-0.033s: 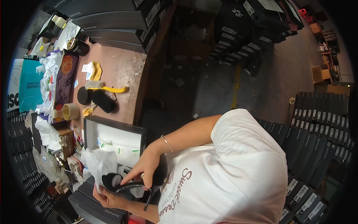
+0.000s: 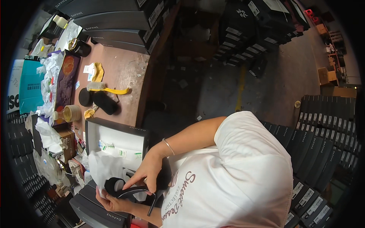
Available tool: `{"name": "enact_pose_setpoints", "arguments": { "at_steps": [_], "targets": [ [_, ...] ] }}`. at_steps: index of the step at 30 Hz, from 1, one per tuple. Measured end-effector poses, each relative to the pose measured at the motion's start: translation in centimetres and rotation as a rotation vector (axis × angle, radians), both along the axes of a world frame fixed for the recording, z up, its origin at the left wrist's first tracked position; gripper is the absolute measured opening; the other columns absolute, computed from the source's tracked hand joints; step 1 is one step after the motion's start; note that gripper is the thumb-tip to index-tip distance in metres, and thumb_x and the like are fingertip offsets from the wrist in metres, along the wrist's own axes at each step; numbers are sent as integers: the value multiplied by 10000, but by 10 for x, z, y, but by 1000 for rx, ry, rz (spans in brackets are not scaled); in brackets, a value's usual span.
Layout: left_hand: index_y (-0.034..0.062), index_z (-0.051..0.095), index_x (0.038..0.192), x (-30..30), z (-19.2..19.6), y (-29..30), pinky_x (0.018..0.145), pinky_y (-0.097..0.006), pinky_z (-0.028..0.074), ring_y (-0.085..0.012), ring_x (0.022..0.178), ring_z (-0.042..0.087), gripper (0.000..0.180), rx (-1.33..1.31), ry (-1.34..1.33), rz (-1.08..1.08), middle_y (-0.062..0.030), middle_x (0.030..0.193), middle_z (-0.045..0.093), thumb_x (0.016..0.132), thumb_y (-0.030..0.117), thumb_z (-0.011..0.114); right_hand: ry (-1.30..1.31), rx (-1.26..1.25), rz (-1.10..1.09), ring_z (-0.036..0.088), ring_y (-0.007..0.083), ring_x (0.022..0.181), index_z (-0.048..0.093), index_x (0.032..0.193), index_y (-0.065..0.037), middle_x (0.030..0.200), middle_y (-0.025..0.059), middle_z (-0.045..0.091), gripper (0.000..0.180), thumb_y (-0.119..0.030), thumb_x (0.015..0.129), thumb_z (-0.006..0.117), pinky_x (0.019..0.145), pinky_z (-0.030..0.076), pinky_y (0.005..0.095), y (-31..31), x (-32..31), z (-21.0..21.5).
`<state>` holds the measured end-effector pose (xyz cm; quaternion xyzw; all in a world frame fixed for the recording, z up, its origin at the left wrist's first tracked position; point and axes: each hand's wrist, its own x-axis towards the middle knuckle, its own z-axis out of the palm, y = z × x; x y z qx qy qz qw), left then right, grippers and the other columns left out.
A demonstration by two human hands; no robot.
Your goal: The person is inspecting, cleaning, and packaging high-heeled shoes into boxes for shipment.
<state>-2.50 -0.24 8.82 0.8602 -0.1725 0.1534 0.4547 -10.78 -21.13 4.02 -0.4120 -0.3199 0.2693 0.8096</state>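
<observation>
— Both hands are on one thing? Which is which?

— Yes. Left hand (image 2: 110, 201) lies underneath, fingers curled up around a black high-heeled shoe (image 2: 129, 191); right hand (image 2: 149, 173) comes down from above, fingertips pinched on the shoe's upper edge. Both are closed on it, and the thin heel points down just below the right hand.

— What sits closest to them?

— White tissue paper (image 2: 102, 167) rises just above the left hand, touching the shoe. Just beyond it stands an open shoebox (image 2: 114, 142) with a white inside. Beneath the left hand lies a dark box lid (image 2: 95, 211).

— And farther out?

— Beyond the box, on the brown worktop (image 2: 121, 72), lie a black oval brush (image 2: 104, 102), a yellow shoehorn (image 2: 114, 91) and a roll of tape (image 2: 71, 113). Stacks of dark shoeboxes (image 2: 327, 125) stand well off to the right, on the floor.
</observation>
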Motion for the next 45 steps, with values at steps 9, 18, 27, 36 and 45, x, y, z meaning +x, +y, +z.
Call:
{"name": "enact_pose_setpoints", "arguments": {
  "at_steps": [9, 18, 27, 36, 45],
  "targets": [
    [-60, 613, 1047, -14, 15, -6, 763, -318, 461, -211, 839, 567, 375, 123, -180, -147, -112, 900, 571, 958, 298, 546, 185, -156, -415, 564, 147, 959, 117, 1482, -22, 1020, 105, 609, 855, -168, 829, 650, 850, 441, 290, -2, 16, -18],
    [-27, 632, 1068, -9, -16, -16, 751, -294, 438, -187, 842, 549, 206, 212, 31, -234, -87, 927, 573, 939, 115, 557, 361, -216, -250, 521, 88, 742, 105, 1507, -124, 1012, 44, 605, 882, -282, 817, 629, 566, 403, 225, 1, 10, -50],
    [-34, 632, 1072, -7, -17, -15, 742, -275, 433, -162, 839, 544, 205, 197, 39, -238, -72, 914, 568, 939, 105, 561, 368, -223, -243, 482, 71, 674, 94, 1510, -160, 1013, 23, 610, 899, -326, 802, 624, 486, 337, 217, 4, 14, -58],
    [-34, 631, 1065, -6, -17, -14, 753, -278, 435, -167, 843, 548, 200, 194, 43, -235, -75, 921, 575, 940, 105, 558, 370, -231, -227, 516, 83, 788, 98, 1511, -145, 1078, 44, 620, 904, -344, 806, 628, 537, 362, 226, 2, 10, -54],
    [-31, 625, 1065, -4, -17, -15, 763, -278, 434, -166, 843, 541, 198, 189, 66, -234, -74, 919, 569, 942, 108, 557, 350, -240, -207, 521, 71, 799, 101, 1515, -191, 1096, 40, 620, 897, -342, 807, 630, 531, 345, 217, -2, 10, -55]
  ]
}}
